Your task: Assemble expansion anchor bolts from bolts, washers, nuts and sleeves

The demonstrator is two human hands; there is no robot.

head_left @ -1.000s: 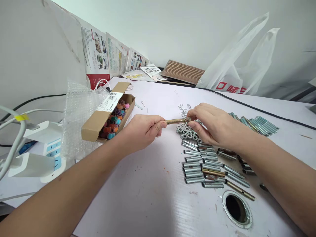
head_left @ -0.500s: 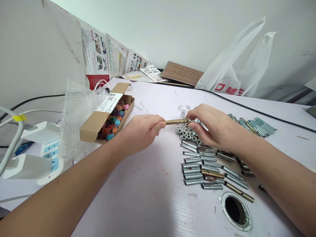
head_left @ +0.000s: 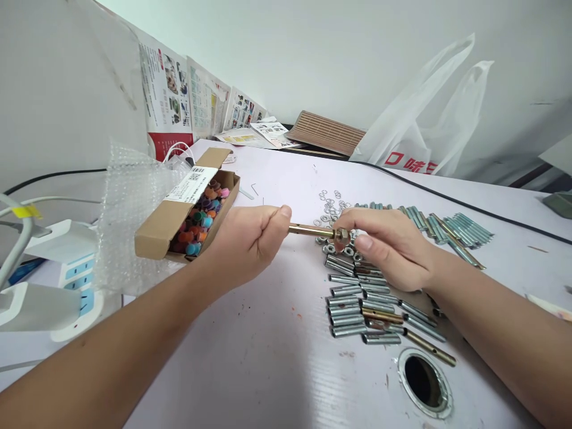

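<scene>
Gleams smooth and brassy on the metal rod [head_left: 311, 230] and hex nut [head_left: 342, 235]; shines silvery on most loose metal tubes [head_left: 381, 339]. Looks matt brown, cardboard, on the box [head_left: 158, 223]. Crinkles as thin, translucent plastic at the bag [head_left: 402, 119], clear and bumpy at the bubble wrap [head_left: 127, 208]. Shows smooth and faintly glossy on the surface [head_left: 250, 363]. Seems wooden on the slatted mat [head_left: 328, 132], though too distant to be certain.
</scene>
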